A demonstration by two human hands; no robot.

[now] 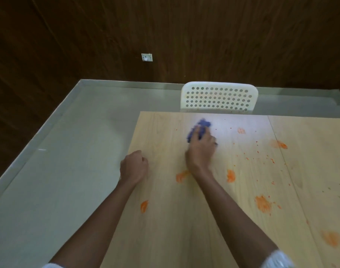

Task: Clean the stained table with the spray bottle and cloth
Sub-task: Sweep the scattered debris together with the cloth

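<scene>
- A purple cloth (200,128) is bunched under the right hand (201,147) and is gripped by its curled fingers; it is pressed on the surface (165,219) near the far edge, a little left of that edge's middle. The cloth is blurred, so its folds cannot be made out.
- The left hand (134,166) is closed into a loose fist with nothing held in it, and is seen over the left edge of the surface, nearer than the right hand.
- Orange stains are spread over the surface: one smear (181,176) is just beside the right wrist, another (231,175) lies to the right of that wrist, and a small one (144,206) is seen near the left edge beside the left forearm.
- Larger orange patches (263,203) and fine orange specks (265,159) are scattered toward the right side of the surface.
- A white perforated chair back (219,97) is seen just beyond the far edge.
- A grey floor (59,161) is seen to the left of the surface.
</scene>
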